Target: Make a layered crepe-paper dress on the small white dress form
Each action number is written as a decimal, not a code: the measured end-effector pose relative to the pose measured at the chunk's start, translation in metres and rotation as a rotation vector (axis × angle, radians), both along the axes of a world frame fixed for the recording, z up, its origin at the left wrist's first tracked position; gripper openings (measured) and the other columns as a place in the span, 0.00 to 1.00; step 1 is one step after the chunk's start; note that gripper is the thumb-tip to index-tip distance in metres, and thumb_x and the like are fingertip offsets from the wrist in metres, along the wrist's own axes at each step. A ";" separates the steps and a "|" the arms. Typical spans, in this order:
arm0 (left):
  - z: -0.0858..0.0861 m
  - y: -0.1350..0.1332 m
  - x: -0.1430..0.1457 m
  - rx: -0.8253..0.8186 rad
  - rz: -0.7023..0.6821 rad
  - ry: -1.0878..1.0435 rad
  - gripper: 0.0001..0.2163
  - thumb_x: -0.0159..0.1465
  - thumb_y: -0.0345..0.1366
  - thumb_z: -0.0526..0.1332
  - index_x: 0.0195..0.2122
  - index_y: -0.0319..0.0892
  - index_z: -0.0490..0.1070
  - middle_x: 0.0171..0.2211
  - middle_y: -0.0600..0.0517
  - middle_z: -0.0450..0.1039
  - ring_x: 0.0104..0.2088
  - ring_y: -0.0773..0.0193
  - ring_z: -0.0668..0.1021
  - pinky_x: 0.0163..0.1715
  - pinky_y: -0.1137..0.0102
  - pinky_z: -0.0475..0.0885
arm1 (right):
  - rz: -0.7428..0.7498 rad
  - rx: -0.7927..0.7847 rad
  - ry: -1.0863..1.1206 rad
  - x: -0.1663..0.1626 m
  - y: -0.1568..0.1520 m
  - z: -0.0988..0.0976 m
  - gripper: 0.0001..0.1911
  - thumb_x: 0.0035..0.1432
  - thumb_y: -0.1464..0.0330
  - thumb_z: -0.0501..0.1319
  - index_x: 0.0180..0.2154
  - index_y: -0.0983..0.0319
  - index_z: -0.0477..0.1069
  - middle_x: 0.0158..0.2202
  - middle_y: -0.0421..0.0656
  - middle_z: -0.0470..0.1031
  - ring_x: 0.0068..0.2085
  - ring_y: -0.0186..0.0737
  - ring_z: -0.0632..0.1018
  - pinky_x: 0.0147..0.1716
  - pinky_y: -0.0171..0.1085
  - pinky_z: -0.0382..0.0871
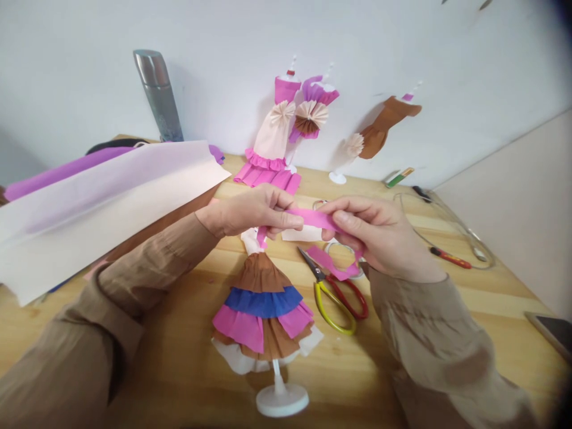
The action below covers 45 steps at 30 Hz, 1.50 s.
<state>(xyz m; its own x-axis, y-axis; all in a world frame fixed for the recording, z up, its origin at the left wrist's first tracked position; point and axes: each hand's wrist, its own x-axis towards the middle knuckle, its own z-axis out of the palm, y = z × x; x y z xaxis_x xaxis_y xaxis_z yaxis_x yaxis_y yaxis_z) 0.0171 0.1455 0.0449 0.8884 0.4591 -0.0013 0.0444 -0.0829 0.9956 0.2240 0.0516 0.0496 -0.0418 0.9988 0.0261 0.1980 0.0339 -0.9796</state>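
Note:
Between my two hands a pink crepe paper strip (316, 218) is stretched. My left hand (263, 211) pinches one end, thumb on top. My right hand (373, 229) grips it further along, and the loose tail hangs in a curl below. Under my hands lies a small dress form (282, 398) with its white round base toward me. It wears a tiered paper skirt (268, 298) in brown, blue, pink and white. My left hand partly hides its upper body. Right of the skirt, scissors (333, 292) with one yellow and one red handle lie with blades apart.
Large paper sheets (120, 208) cover the left side, near a grey thermos (158, 98). Dressed forms stand along the wall, one in a brown dress (386, 125). A tape roll (342, 256), a cable (480, 238), a red-handled tool (450, 258) and a phone (552, 330) lie right.

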 end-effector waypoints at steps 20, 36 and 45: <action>0.026 0.015 -0.026 0.323 0.072 0.268 0.17 0.62 0.33 0.61 0.16 0.39 0.63 0.13 0.57 0.57 0.15 0.75 0.59 0.17 0.76 0.53 | -0.069 -0.043 -0.079 0.009 0.002 0.002 0.16 0.47 0.64 0.70 0.40 0.61 0.79 0.15 0.33 0.61 0.17 0.27 0.59 0.13 0.30 0.48; 0.019 0.039 -0.035 0.447 0.401 0.467 0.13 0.56 0.33 0.62 0.16 0.40 0.65 0.14 0.56 0.60 0.16 0.74 0.59 0.20 0.72 0.52 | -0.087 0.032 -0.045 0.016 0.020 -0.020 0.18 0.48 0.68 0.71 0.44 0.60 0.78 0.28 0.37 0.75 0.21 0.26 0.66 0.18 0.29 0.61; 0.021 0.066 -0.047 0.276 1.266 -0.134 0.06 0.56 0.35 0.57 0.23 0.43 0.62 0.23 0.56 0.68 0.18 0.74 0.60 0.21 0.71 0.54 | -0.068 0.163 -0.537 0.040 0.039 -0.041 0.16 0.57 0.65 0.61 0.48 0.60 0.74 0.45 0.47 0.81 0.40 0.41 0.81 0.41 0.41 0.77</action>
